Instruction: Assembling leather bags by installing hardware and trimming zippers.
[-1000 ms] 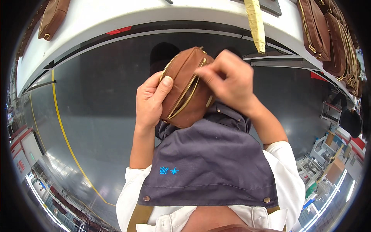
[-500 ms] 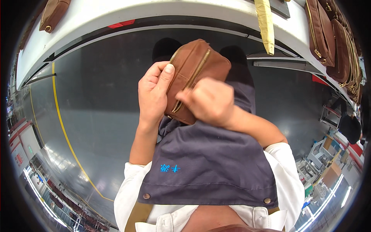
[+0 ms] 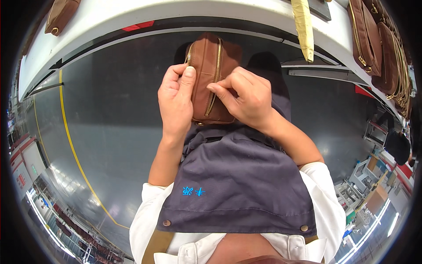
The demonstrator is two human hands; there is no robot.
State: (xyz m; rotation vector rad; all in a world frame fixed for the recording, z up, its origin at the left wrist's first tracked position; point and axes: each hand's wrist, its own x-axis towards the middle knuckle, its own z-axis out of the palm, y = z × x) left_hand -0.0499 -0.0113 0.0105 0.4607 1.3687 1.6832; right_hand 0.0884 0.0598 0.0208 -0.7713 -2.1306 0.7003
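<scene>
A brown zippered pouch [image 3: 204,70] is held up in front of my dark apron [image 3: 237,185], with its long side running away from me. My left hand [image 3: 175,97] grips its left side, thumb on the face and fingers behind. A brass zipper [image 3: 218,61] runs lengthwise down the pouch's face, and a second one shows along the left edge. The thumb and forefinger of my right hand [image 3: 250,94] are pinched together at the middle of the face zipper. Those fingertips hide any zipper pull between them.
A white table [image 3: 110,15] curves across the far side. Several brown pouches [image 3: 365,39] with brass zippers lie on its right part, and another brown pouch [image 3: 62,16] at far left. A yellow wrapped strip [image 3: 303,33] overhangs the table edge.
The pouch has turned more upright and shifted slightly away from me. My right hand has moved from the zipper's near end up to its middle. My left hand keeps its grip.
</scene>
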